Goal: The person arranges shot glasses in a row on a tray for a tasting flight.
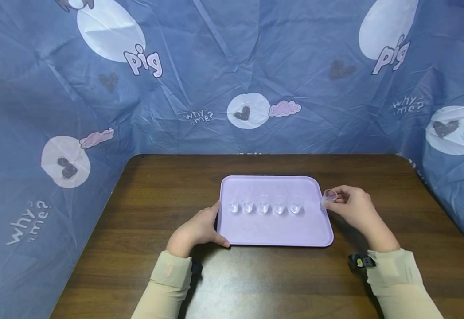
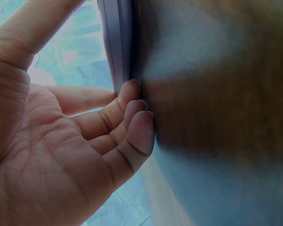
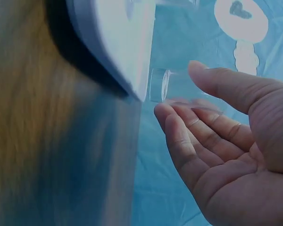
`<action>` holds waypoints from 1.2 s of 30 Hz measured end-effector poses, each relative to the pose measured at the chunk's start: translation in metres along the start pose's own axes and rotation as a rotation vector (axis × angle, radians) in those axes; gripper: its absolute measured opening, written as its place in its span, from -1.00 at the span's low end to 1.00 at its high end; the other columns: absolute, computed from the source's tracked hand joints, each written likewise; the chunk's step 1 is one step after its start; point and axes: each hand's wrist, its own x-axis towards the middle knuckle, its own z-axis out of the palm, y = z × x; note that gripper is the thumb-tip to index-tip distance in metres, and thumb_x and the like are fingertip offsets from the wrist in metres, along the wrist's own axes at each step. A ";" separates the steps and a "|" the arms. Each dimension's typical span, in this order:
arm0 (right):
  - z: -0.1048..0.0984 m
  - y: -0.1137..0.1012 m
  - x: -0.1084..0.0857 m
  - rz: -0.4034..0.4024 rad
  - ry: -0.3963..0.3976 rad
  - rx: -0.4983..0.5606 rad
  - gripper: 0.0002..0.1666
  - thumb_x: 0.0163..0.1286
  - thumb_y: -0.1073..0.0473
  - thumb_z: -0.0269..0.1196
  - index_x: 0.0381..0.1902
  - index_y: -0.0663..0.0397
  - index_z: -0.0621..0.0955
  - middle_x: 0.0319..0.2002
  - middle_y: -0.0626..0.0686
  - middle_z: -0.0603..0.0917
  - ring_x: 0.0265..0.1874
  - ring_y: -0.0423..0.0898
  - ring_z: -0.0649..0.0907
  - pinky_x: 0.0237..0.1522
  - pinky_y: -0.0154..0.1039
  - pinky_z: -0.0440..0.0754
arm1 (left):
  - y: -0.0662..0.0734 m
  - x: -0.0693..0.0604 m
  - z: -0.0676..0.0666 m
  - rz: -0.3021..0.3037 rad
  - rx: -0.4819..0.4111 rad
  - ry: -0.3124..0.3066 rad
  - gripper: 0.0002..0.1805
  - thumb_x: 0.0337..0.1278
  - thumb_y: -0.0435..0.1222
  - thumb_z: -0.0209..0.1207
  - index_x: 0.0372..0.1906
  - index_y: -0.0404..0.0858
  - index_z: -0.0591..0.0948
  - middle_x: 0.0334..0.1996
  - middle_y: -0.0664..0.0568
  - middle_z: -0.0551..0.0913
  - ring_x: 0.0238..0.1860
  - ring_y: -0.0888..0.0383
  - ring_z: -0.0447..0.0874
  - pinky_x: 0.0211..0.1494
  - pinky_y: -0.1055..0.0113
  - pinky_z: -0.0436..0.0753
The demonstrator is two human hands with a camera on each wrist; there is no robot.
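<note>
A lilac tray [image 1: 275,232] lies on the wooden table, with several small clear shot glasses [image 1: 264,204] standing in a row across it. At the tray's left side is my left hand [image 1: 197,227]: the thumb touches the front left corner and the fingers reach along the left edge. In the left wrist view, the fingertips [image 2: 140,134] are loosely bent beside the tray rim [image 2: 114,44]. My right hand [image 1: 353,206] pinches another clear shot glass [image 1: 329,198] between thumb and fingers at the tray's right edge. The right wrist view shows this glass [image 3: 159,85] raised above the tray's level.
The brown wooden table [image 1: 164,186] extends around the tray on all sides. A blue printed cloth [image 1: 192,88] hangs behind the table and along both sides. A dark band [image 1: 361,262] sits at my right wrist, next to the rolled sleeve.
</note>
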 end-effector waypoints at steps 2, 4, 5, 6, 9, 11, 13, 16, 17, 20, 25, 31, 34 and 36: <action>0.004 -0.002 0.001 0.001 -0.024 0.007 -0.56 0.20 0.18 0.54 -0.07 0.36 0.68 -0.22 0.21 0.74 -0.25 0.06 0.72 -0.37 -0.28 0.66 | 0.000 0.000 0.000 0.000 0.004 -0.004 0.38 -0.45 -0.14 0.73 0.52 -0.50 0.15 0.21 -0.38 0.52 0.19 -0.15 0.52 0.28 0.02 0.45; 0.008 -0.005 0.002 0.000 -0.044 0.017 -0.56 0.19 0.20 0.54 -0.07 0.37 0.67 -0.22 0.21 0.73 -0.26 0.06 0.72 -0.36 -0.24 0.68 | 0.000 0.000 0.000 0.000 0.008 -0.006 0.38 -0.45 -0.14 0.73 0.52 -0.51 0.14 0.22 -0.39 0.51 0.20 -0.16 0.51 0.29 0.02 0.44; 0.010 -0.005 0.003 -0.002 -0.051 0.022 -0.56 0.19 0.21 0.54 -0.07 0.37 0.67 -0.22 0.21 0.73 -0.26 0.05 0.71 -0.35 -0.23 0.69 | 0.000 0.000 0.000 -0.002 0.009 -0.007 0.38 -0.44 -0.14 0.73 0.52 -0.52 0.14 0.23 -0.40 0.50 0.22 -0.17 0.50 0.30 0.01 0.44; 0.012 -0.006 0.003 -0.005 -0.058 0.026 -0.56 0.18 0.22 0.54 -0.07 0.37 0.67 -0.22 0.20 0.72 -0.26 0.05 0.71 -0.35 -0.22 0.69 | 0.000 0.000 0.000 -0.002 0.012 -0.008 0.39 -0.44 -0.13 0.73 0.52 -0.53 0.14 0.24 -0.42 0.49 0.22 -0.19 0.49 0.30 0.00 0.44; 0.017 -0.010 0.004 -0.017 -0.073 0.035 -0.58 0.17 0.23 0.54 -0.09 0.37 0.67 -0.24 0.18 0.72 -0.28 0.03 0.70 -0.35 -0.20 0.70 | 0.001 0.000 0.001 -0.010 0.013 -0.010 0.39 -0.43 -0.13 0.73 0.53 -0.52 0.12 0.25 -0.43 0.47 0.24 -0.20 0.48 0.31 -0.01 0.42; 0.020 -0.011 0.004 -0.020 -0.082 0.035 -0.59 0.17 0.23 0.53 -0.10 0.36 0.67 -0.27 0.16 0.73 -0.29 0.02 0.70 -0.36 -0.20 0.69 | 0.001 0.000 0.001 -0.012 0.013 -0.010 0.39 -0.43 -0.13 0.73 0.53 -0.51 0.13 0.25 -0.42 0.48 0.24 -0.19 0.48 0.31 -0.01 0.43; 0.022 -0.013 0.004 -0.016 -0.091 0.033 -0.60 0.17 0.24 0.53 -0.11 0.35 0.67 -0.28 0.14 0.73 -0.30 0.00 0.69 -0.36 -0.20 0.68 | 0.002 0.001 0.001 -0.013 0.013 -0.011 0.38 -0.43 -0.13 0.73 0.53 -0.49 0.14 0.24 -0.40 0.49 0.23 -0.18 0.49 0.31 0.01 0.43; 0.025 -0.014 0.004 -0.003 -0.100 0.027 -0.62 0.18 0.24 0.52 -0.11 0.34 0.67 -0.29 0.12 0.72 -0.30 -0.01 0.69 -0.36 -0.21 0.67 | 0.002 0.002 0.001 -0.008 0.018 -0.007 0.37 -0.44 -0.13 0.73 0.52 -0.49 0.15 0.22 -0.39 0.51 0.22 -0.18 0.50 0.30 0.00 0.44; 0.025 -0.014 0.004 0.001 -0.103 0.029 -0.62 0.18 0.24 0.52 -0.12 0.34 0.67 -0.29 0.12 0.72 -0.30 -0.02 0.69 -0.36 -0.21 0.67 | 0.002 0.002 0.001 -0.008 0.020 -0.007 0.37 -0.44 -0.12 0.73 0.52 -0.49 0.16 0.21 -0.39 0.51 0.22 -0.18 0.50 0.29 0.00 0.44; 0.026 -0.015 0.003 0.008 -0.113 0.031 -0.63 0.17 0.25 0.53 -0.13 0.33 0.66 -0.30 0.11 0.71 -0.32 -0.03 0.69 -0.36 -0.22 0.66 | 0.002 0.002 0.002 -0.010 0.023 -0.008 0.38 -0.44 -0.12 0.73 0.53 -0.49 0.14 0.23 -0.40 0.50 0.23 -0.19 0.48 0.30 0.00 0.43; 0.028 -0.013 0.003 -0.001 -0.118 0.031 -0.63 0.15 0.26 0.55 -0.16 0.31 0.66 -0.32 0.08 0.70 -0.34 -0.05 0.67 -0.36 -0.21 0.65 | 0.002 0.002 0.002 -0.005 0.008 -0.006 0.38 -0.44 -0.13 0.73 0.53 -0.50 0.14 0.24 -0.39 0.50 0.23 -0.18 0.49 0.30 0.01 0.44; 0.030 -0.013 0.004 -0.012 -0.141 0.029 -0.57 0.16 0.25 0.54 -0.09 0.35 0.64 -0.29 0.10 0.71 -0.29 -0.02 0.69 -0.31 -0.19 0.67 | 0.001 -0.001 0.000 -0.006 -0.007 0.001 0.36 -0.43 -0.14 0.73 0.53 -0.48 0.16 0.22 -0.38 0.51 0.21 -0.17 0.50 0.29 0.00 0.45; 0.027 -0.012 0.001 -0.021 -0.148 0.047 -0.46 0.16 0.24 0.55 0.02 0.40 0.62 -0.26 0.12 0.72 -0.24 0.02 0.71 -0.28 -0.18 0.69 | 0.000 -0.002 0.000 0.002 -0.003 0.004 0.31 -0.33 -0.10 0.69 0.54 -0.42 0.17 0.22 -0.36 0.52 0.22 -0.20 0.49 0.29 -0.03 0.44; 0.022 -0.011 -0.003 -0.032 -0.141 0.061 -0.40 0.16 0.22 0.56 0.08 0.42 0.60 -0.22 0.16 0.73 -0.22 0.04 0.72 -0.26 -0.18 0.70 | -0.001 -0.004 0.001 -0.014 0.013 0.002 0.24 -0.19 -0.06 0.63 0.56 -0.39 0.17 0.26 -0.39 0.48 0.27 -0.26 0.43 0.31 -0.07 0.40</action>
